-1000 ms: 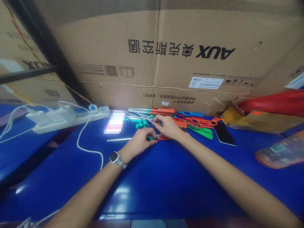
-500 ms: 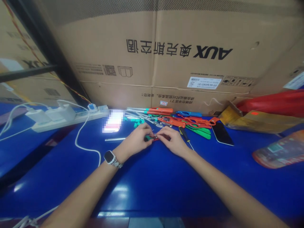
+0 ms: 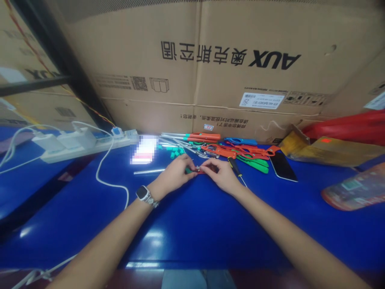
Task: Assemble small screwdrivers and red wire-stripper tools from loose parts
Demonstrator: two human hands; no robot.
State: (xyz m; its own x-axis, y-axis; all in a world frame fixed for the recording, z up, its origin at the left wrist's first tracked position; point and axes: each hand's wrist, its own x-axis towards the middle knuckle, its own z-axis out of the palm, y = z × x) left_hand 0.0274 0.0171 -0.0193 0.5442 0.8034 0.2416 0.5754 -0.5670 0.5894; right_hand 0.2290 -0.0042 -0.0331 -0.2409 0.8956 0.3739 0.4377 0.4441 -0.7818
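Observation:
My left hand (image 3: 176, 175), with a watch on its wrist, and my right hand (image 3: 219, 173) meet over a blue table (image 3: 192, 224). Both pinch a small part (image 3: 197, 170) between their fingertips: green on the left side, red on the right, with a bit of metal in the middle. Just behind my hands lies a pile of orange, green and blue handled tools (image 3: 237, 151) with metal rods. Small green caps (image 3: 176, 151) are scattered left of the pile. A thin metal rod (image 3: 148, 171) lies left of my left hand.
A large cardboard box (image 3: 210, 68) stands behind the table. A white power strip (image 3: 75, 144) with chargers and a white cable (image 3: 111, 180) sits at left. A black phone (image 3: 282, 166), a screwdriver (image 3: 236, 170), brown packets (image 3: 331, 150) and an orange packet (image 3: 355, 190) lie at right.
My right hand came back from the tool pile and joined my left hand on the small part. The view has shifted slightly.

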